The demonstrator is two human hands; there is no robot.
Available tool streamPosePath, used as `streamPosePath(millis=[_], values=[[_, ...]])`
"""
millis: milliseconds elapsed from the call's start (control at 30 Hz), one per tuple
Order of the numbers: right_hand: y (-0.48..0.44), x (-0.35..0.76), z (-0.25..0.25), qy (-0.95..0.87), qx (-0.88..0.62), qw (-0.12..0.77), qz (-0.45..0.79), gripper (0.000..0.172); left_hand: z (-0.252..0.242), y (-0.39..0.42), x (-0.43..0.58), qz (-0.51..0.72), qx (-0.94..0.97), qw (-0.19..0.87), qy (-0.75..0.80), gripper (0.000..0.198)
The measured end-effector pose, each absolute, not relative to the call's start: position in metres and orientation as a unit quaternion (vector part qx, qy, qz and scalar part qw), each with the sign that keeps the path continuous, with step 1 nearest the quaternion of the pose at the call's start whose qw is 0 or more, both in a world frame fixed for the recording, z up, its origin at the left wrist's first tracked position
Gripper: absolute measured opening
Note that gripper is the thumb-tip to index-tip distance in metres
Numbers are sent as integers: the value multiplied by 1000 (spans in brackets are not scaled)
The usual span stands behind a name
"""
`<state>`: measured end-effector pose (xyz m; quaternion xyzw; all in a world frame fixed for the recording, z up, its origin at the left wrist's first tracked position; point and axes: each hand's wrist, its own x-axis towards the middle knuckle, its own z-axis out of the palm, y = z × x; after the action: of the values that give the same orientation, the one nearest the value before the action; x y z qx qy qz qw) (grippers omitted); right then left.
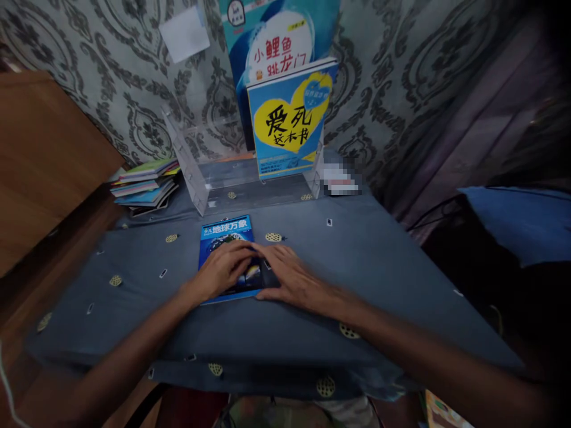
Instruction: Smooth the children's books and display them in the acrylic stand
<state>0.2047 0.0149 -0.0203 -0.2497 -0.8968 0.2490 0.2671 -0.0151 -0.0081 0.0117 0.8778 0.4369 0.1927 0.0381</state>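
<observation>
A blue book with white Chinese title characters and a globe picture lies flat on the cloth-covered table. My left hand rests over the middle of its cover, fingers stretched toward the right side and slightly bent. Along the book's right edge is my right hand, its fingers extended and its thumb apart near the lower right corner. The fingertips of both hands meet or overlap near the upper right of the cover. Part of the cover is hidden beneath the hands.
Behind the book stands a clear acrylic book rack holding a blue book with a yellow heart; a taller teal book rises behind it. Several books are stacked at the left. A blurred pale item lies right of the rack.
</observation>
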Motion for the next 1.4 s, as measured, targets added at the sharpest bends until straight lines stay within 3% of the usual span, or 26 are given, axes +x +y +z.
streamPosePath(millis=[100, 400, 667, 1100, 1233, 1400], values=[[16, 206, -20, -896, -260, 259, 252, 97, 9, 19, -21, 189, 870, 26, 455, 32], [16, 208, -19, -907, -249, 259, 221, 74, 3, 70, -27, 170, 865, -9, 471, 34], [18, 207, -26, -918, -227, 262, 193, 61, -2, 65, -42, 180, 865, 10, 469, 39], [16, 207, -19, -922, -249, 226, 194, 61, -20, 17, -100, 222, 711, -40, 666, 41], [16, 207, -19, -921, -248, 226, 196, 60, -24, 6, -101, 289, 691, 23, 662, 45], [17, 206, -21, -920, -250, 232, 195, 63, -17, 11, -102, 488, 525, 271, 643, 46]])
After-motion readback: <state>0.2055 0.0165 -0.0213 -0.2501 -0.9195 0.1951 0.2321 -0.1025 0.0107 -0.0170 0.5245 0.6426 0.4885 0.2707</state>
